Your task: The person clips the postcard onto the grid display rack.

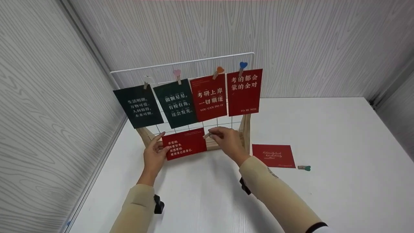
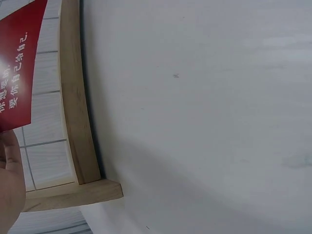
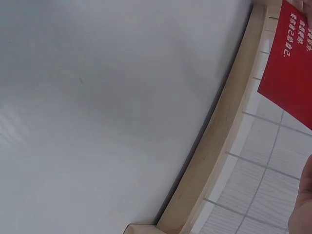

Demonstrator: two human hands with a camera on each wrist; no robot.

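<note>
A red card with white writing is held against the lower part of a white wire grid rack. My left hand pinches its left edge; in the left wrist view only part of that hand shows beside the card. At the card's upper right corner, my right hand pinches a small clothespin. Whether the clothespin grips the card, I cannot tell. The right wrist view catches the card and an edge of the right hand.
Above hang two dark green cards and two red cards, clipped by heart-topped clothespins. Wooden legs support the rack. Right of it on the white table lie another red card and a green-heart clothespin.
</note>
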